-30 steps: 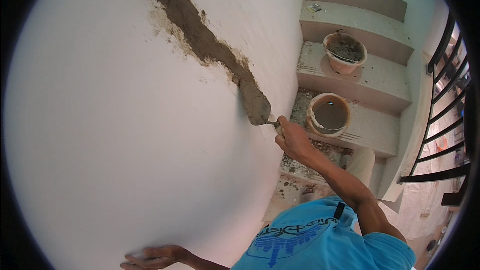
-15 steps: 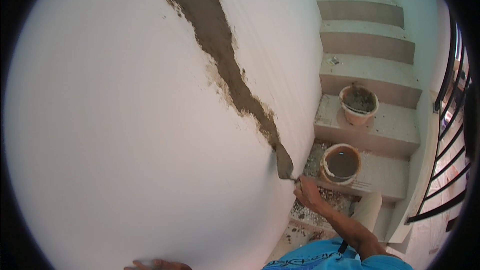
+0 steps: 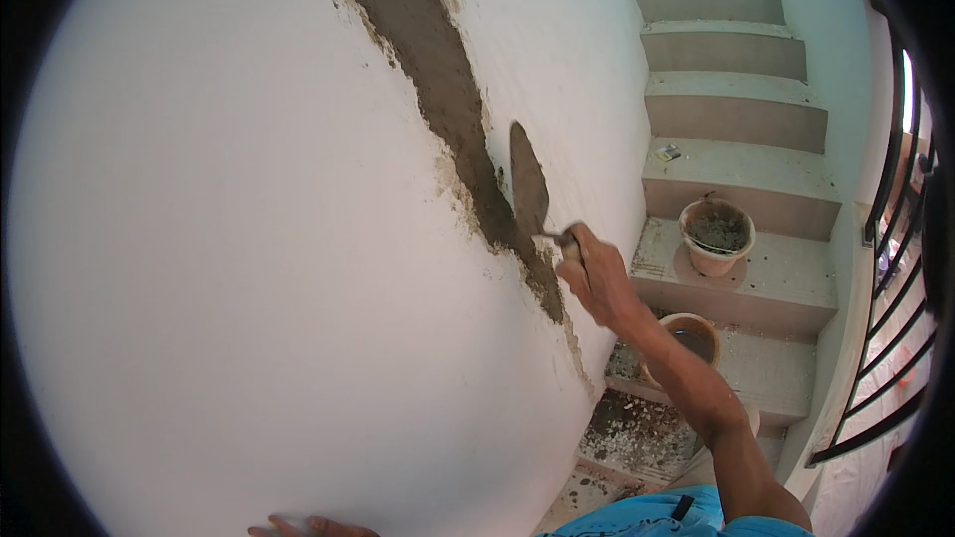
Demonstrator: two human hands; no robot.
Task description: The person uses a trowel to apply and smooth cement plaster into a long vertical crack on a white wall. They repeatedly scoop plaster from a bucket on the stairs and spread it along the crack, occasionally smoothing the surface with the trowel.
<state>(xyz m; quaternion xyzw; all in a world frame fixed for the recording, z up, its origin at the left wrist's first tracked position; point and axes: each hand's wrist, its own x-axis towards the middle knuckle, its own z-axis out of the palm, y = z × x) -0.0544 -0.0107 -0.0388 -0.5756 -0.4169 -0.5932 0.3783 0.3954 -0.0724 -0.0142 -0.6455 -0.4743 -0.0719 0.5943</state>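
While my trowel [image 3: 529, 179] points up the wall [image 3: 249, 239], its blade's long axis nearly upright at the right edge of the mortar strip [image 3: 448, 99], my right hand [image 3: 600, 278] is closed around its handle. My left hand [image 3: 313, 526] is cut off below; how open, I cannot tell. Half a second ago the blade covered the strip's lower end.

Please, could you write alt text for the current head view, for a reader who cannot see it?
A right hand grips a trowel beside a rough, grey-brown strip of mortar-like material running diagonally down a white wall. The left hand is partly visible at the lower edge; two buckets stand on stairs at right.
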